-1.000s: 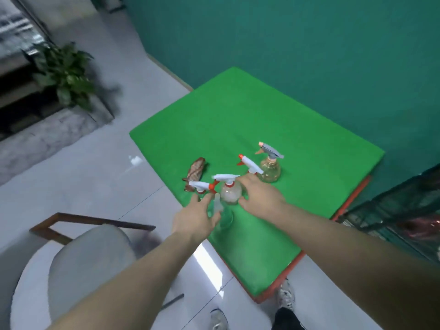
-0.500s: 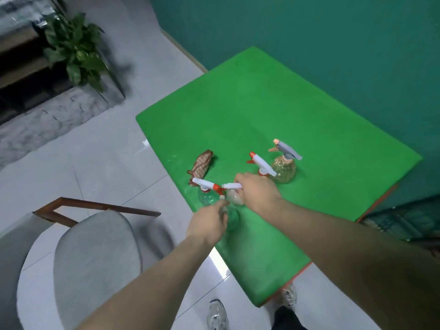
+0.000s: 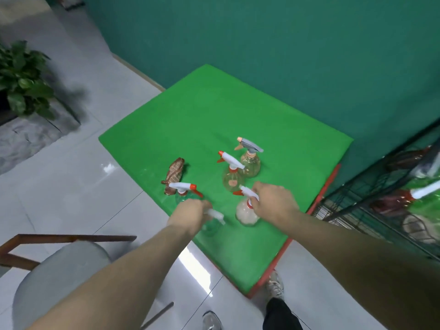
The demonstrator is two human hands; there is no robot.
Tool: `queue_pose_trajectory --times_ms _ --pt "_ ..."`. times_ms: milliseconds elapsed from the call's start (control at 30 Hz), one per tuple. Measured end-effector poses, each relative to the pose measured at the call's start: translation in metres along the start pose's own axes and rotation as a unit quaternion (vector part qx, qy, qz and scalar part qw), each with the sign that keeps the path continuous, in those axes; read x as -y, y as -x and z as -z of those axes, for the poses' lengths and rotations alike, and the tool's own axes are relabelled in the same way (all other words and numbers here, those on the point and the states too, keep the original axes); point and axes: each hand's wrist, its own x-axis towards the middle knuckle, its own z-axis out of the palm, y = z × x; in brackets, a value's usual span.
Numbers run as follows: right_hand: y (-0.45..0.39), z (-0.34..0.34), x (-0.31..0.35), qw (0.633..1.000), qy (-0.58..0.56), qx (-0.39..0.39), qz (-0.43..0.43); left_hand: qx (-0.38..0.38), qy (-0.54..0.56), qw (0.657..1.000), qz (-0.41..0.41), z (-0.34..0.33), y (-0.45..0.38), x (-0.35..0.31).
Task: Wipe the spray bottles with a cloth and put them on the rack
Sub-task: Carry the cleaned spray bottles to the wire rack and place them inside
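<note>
Spray bottles: five on the green tabletop (image 3: 214, 110), all upright, clustered at centre frame. Left hand (image 3: 190, 214) curled round the neck of a clear green-tinted bottle (image 3: 212, 225) near the lower edge of the cluster, white trigger head poking right of the fingers. Right hand (image 3: 273, 203) gripping the neck of a cloudy pale bottle (image 3: 246, 214), nozzle aimed upper left. Another green-tinted bottle (image 3: 183, 195) just above the left hand; two amber bottles (image 3: 232, 179) (image 3: 250, 161) standing free above the right hand. Brown patterned cloth (image 3: 175, 175), bunched, long axis running lower left to upper right, up and left of both hands, nearer the left. Wire rack (image 3: 381, 186) at frame right, nearer the right hand, already carrying bottles. No legible labels or writing anywhere.
</note>
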Motion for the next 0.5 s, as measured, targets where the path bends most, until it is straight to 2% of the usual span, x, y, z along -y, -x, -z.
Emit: queue_pose_trajectory --times_ms 100,267,500 --pt "0.033 0.013 -0.021 0.998 -0.009 -0.012 -0.053 -0.03 -0.048 0.997 -0.044 0.008 0.009 -0.023" --pt "0.108 0.044 -0.063 0.986 -0.038 -0.072 -0.148 -0.04 -0.111 0.977 -0.175 0.029 0.024 -0.089" --pt "0.229 0.091 -0.148 0.94 -0.091 -0.161 -0.286 -0.014 -0.086 0.952 -0.295 0.031 0.052 -0.245"
